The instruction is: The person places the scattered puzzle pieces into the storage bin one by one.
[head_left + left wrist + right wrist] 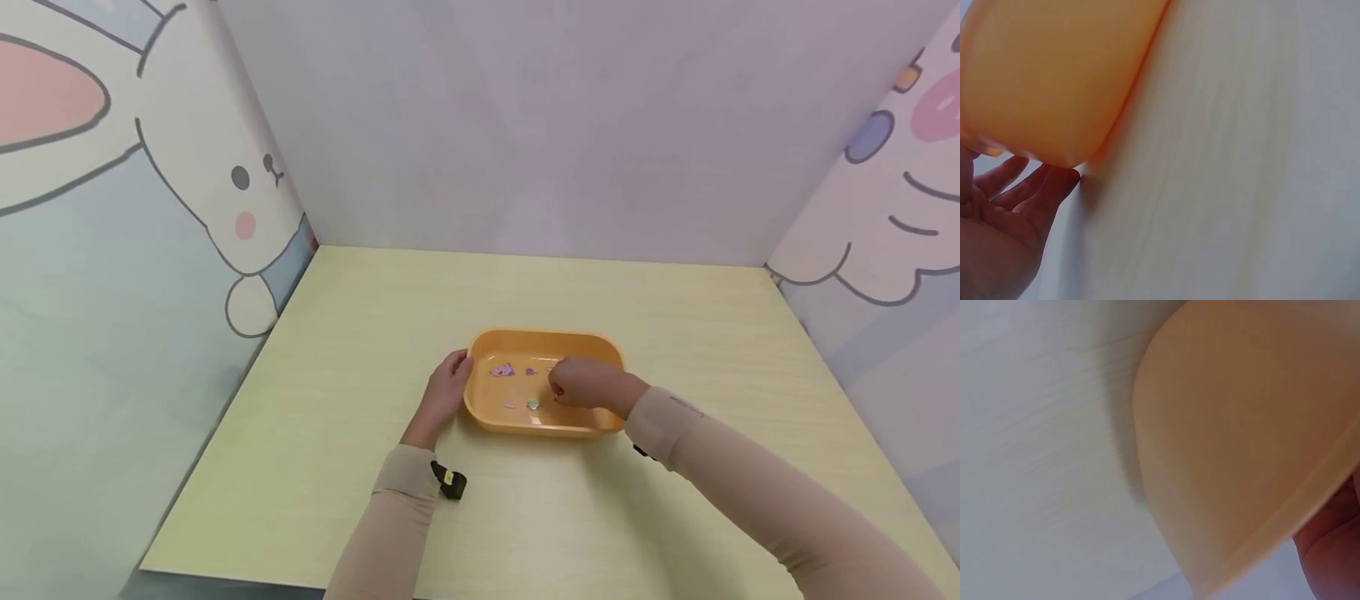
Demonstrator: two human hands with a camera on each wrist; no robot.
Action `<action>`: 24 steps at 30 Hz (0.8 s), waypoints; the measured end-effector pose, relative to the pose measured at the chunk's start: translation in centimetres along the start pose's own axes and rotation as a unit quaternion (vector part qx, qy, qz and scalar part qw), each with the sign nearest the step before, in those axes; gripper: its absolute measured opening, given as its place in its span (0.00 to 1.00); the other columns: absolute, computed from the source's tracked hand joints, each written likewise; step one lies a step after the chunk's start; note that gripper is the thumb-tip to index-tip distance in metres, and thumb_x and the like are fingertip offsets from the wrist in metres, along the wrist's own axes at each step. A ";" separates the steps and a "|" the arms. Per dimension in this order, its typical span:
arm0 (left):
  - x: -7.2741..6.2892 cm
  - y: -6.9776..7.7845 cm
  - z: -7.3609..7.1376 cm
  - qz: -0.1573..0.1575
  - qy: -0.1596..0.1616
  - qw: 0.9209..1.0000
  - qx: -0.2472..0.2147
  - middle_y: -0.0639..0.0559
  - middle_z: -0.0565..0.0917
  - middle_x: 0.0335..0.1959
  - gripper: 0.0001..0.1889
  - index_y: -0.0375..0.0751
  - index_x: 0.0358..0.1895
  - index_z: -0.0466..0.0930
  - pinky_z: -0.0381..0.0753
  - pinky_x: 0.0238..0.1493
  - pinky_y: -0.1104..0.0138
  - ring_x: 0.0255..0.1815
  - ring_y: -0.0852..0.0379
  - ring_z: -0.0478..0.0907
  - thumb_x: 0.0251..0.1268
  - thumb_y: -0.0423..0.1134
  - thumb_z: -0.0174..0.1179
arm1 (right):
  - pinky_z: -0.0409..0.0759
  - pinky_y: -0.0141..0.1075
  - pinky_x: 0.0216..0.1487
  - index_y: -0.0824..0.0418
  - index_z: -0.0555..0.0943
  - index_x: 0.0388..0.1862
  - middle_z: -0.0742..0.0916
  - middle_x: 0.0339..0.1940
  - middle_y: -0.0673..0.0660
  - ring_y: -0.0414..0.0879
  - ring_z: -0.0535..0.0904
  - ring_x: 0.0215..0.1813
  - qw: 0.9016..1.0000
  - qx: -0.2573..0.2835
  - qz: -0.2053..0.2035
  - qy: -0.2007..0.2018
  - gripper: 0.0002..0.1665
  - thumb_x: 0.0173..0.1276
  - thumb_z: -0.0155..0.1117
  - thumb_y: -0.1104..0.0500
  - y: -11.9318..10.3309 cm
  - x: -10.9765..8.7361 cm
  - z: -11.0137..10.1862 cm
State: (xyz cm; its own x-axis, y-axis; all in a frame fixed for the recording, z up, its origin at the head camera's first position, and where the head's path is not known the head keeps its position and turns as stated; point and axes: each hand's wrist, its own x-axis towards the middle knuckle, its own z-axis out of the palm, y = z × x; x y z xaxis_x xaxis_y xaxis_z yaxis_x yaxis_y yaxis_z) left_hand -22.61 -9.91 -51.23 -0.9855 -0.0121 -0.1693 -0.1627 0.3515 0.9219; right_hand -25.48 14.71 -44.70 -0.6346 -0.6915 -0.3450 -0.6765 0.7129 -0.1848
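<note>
An orange plastic tray (540,432) stands on the table, with several small flat coloured pieces on its floor. Among them are a purple piece (502,370), a smaller purple one (530,372) and a green-and-white one (533,405). My left hand (448,385) grips the tray's left end, thumb at the rim and fingertips against the outer wall, as the left wrist view shows. Inside the tray's right half, my right hand (588,385) reaches down with bent fingers, beside a small piece. Its fingertips are mostly hidden, and I cannot tell whether they pinch anything.
The pale yellow table (360,333) extends around the tray. A plain wall (495,125) stands behind it, with cartoon-painted walls (97,333) at the sides. Each sleeve has a dark wrist device (450,482) near the cuff.
</note>
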 end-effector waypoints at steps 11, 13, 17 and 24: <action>0.2 0.1 0.0 0.001 -0.002 1.000 -0.002 0.43 0.75 0.63 0.25 0.40 0.68 0.69 0.70 0.63 0.53 0.63 0.46 0.71 0.78 0.50 0.44 | 0.72 0.35 0.32 0.56 0.75 0.22 0.74 0.20 0.48 0.44 0.69 0.26 1.000 -0.009 0.016 -0.012 0.13 0.66 0.64 0.64 0.1 0.2 0.6; 0.2 0.0 0.0 0.000 -0.003 1.000 -0.001 0.43 0.75 0.63 0.25 0.40 0.68 0.69 0.70 0.62 0.53 0.63 0.46 0.71 0.78 0.50 0.44 | 0.71 0.35 0.32 0.56 0.75 0.22 0.74 0.20 0.48 0.44 0.69 0.26 1.000 0.000 0.024 -0.013 0.14 0.66 0.64 0.64 0.1 0.2 0.8; 0.2 -0.1 0.1 0.000 -0.003 1.000 -0.003 0.43 0.74 0.63 0.25 0.40 0.68 0.69 0.70 0.62 0.53 0.63 0.46 0.71 0.78 0.51 0.44 | 0.70 0.36 0.34 0.57 0.75 0.22 0.74 0.21 0.50 0.45 0.69 0.28 0.999 0.015 0.034 -0.009 0.14 0.67 0.67 0.62 0.0 0.1 0.7; 0.1 -0.4 -0.1 -0.008 0.001 1.000 -0.002 0.43 0.74 0.64 0.24 0.41 0.67 0.70 0.67 0.64 0.53 0.65 0.46 0.69 0.78 0.51 0.45 | 0.75 0.38 0.38 0.62 0.81 0.31 0.79 0.27 0.51 0.47 0.73 0.32 0.998 0.011 0.024 0.061 0.07 0.66 0.68 0.60 0.1 -0.9 1.3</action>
State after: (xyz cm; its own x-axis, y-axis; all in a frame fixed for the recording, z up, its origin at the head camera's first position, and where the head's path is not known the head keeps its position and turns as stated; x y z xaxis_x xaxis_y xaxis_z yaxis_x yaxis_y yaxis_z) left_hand -22.61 -10.19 -51.61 -0.9827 -0.0192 -0.1842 -0.1793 0.3472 0.9205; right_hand -24.48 15.54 -45.60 -0.7080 -0.6645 -0.2391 -0.6364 0.7471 -0.1917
